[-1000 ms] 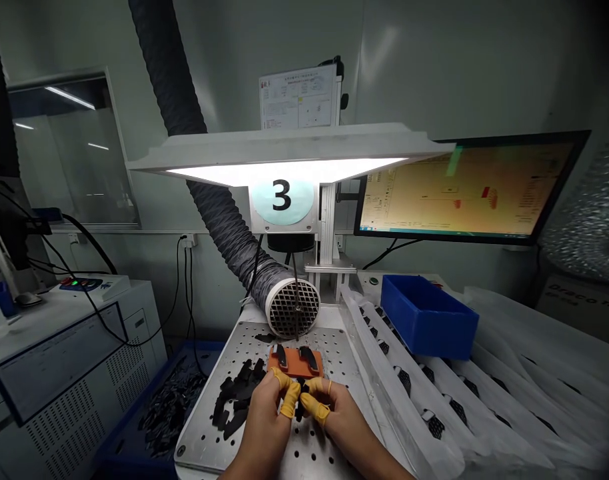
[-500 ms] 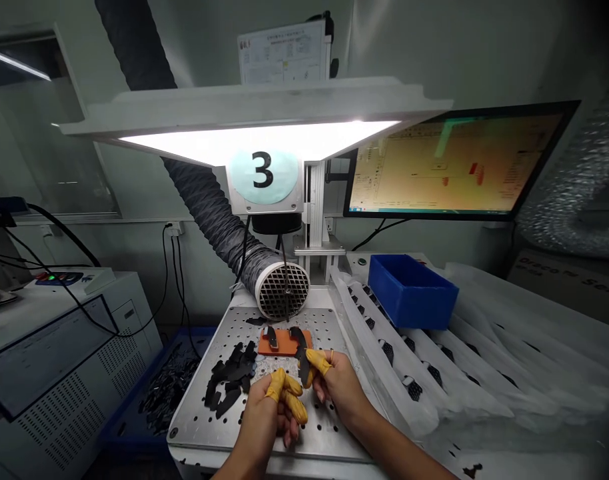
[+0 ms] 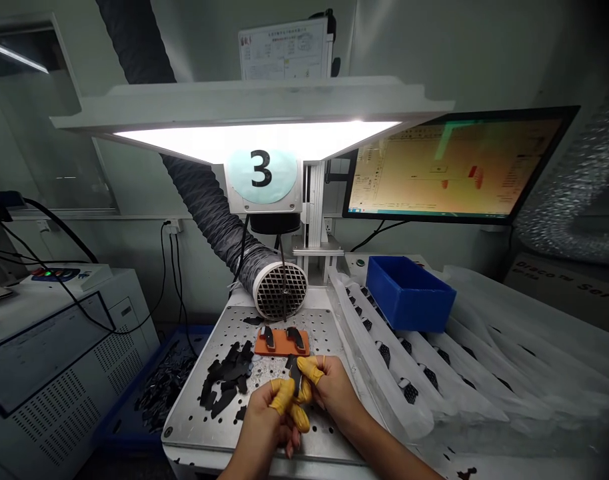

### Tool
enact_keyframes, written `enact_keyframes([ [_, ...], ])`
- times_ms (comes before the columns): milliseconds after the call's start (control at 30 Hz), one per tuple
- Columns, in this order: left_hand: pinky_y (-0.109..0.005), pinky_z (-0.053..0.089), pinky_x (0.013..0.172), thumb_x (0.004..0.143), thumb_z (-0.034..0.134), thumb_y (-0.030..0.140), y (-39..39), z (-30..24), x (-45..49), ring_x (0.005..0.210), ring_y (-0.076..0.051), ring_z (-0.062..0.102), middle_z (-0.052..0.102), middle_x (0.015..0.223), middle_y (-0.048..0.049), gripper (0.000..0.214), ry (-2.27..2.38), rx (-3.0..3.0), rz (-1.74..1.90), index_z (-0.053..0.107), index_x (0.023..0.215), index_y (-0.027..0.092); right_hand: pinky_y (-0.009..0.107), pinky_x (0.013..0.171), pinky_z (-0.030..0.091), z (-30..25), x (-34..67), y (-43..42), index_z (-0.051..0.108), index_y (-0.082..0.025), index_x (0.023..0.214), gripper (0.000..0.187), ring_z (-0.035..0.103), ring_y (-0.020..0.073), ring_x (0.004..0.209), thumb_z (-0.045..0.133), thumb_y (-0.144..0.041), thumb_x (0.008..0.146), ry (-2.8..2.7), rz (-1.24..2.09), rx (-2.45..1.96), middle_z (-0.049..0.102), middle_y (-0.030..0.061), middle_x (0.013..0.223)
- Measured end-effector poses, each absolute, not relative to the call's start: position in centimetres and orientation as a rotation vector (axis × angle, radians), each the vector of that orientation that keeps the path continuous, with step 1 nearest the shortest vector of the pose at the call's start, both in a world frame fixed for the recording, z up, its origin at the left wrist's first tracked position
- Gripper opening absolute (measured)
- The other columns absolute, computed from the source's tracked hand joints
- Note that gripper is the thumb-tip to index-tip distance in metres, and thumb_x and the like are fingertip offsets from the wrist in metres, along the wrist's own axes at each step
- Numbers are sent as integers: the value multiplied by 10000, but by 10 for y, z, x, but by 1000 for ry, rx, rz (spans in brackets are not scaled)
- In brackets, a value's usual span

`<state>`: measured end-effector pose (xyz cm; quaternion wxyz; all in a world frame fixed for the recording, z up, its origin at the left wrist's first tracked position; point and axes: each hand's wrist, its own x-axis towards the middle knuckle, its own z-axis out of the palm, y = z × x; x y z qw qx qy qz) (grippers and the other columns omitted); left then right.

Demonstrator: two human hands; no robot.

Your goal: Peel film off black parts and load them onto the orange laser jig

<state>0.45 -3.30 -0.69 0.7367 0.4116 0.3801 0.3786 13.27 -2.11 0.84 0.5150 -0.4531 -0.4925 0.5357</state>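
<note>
While I watch the head feed from here, hands: together at the near side of the plate, both pinching one black piece (image 3: 295, 375).
Left: left hand (image 3: 267, 417), yellow finger cots (image 3: 283, 395) on its fingers, grips the piece from the left.
Right: right hand (image 3: 337, 393), its cotted thumb pressed on the piece from the right.
Held piece: tilted, between the two hands, just near of the pad and apart from it. Lower end hidden by fingers.
Why held so: a two-sided pinch looks like steadying a small part. Cots probably keep bare skin off it.
Pad: orange pad (image 3: 282, 343), two black parts (image 3: 268, 337) (image 3: 295, 337) side by side on it, far of the hands. Even spacing suggests deliberate placing under the overhead head unit (image 3: 262, 190).
Plate: perforated steel plate (image 3: 194, 423) carries a loose heap of black pieces (image 3: 228, 380), left of the hands and pad.
Left side: blue tray (image 3: 182, 331) of more black pieces, below the plate edge.
Far side: fume duct nozzle (image 3: 279, 290) at the plate's far edge, aimed at the pad, likely for extraction.
Right side: blue bin (image 3: 409, 293) on white plastic sleeves (image 3: 384, 360).
</note>
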Motion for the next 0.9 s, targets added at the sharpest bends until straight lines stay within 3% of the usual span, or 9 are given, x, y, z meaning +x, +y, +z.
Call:
enact_keyframes([
  [133, -170, 231, 341, 611, 683, 540, -32, -5, 3, 328, -69, 439, 562, 479, 27, 447, 864, 879, 828, 471, 746, 170, 210, 327, 118, -1, 134, -18, 484, -172, 518, 451, 248, 45, 293, 544, -552, 753, -1178, 1263, -1145, 385, -65, 344],
  [300, -163, 152, 327, 562, 697, 504, -32, 2, 3, 317, -48, 369, 500, 449, 57, 434, 893, 754, 886, 444, 717, 188, 188, 337, 168, -3, 135, -19, 541, -158, 652, 351, 305, 44, 310, 525, -483, 784, -1171, 1272, -1101, 529, -36, 435],
  [467, -162, 186, 320, 587, 682, 505, -31, 2, 2, 302, -45, 377, 503, 430, 59, 410, 893, 845, 880, 452, 698, 184, 185, 357, 201, 0, 136, -18, 530, -152, 628, 307, 337, 42, 339, 573, -414, 781, -1234, 1274, -1018, 581, -11, 498],
  [767, -177, 224, 316, 560, 672, 600, -25, -3, 0, 295, -52, 384, 549, 453, 30, 487, 970, 1055, 866, 486, 696, 171, 197, 365, 180, -1, 136, -19, 516, -157, 624, 308, 322, 45, 350, 581, -415, 779, -1235, 1268, -1015, 546, -27, 496],
  [900, -180, 176, 285, 552, 633, 630, -26, -2, 4, 263, -46, 333, 519, 409, 37, 486, 1040, 1159, 806, 452, 635, 186, 202, 394, 218, -6, 135, -18, 453, -175, 570, 338, 311, 53, 386, 610, -408, 758, -1282, 1227, -1080, 433, -64, 453],
])
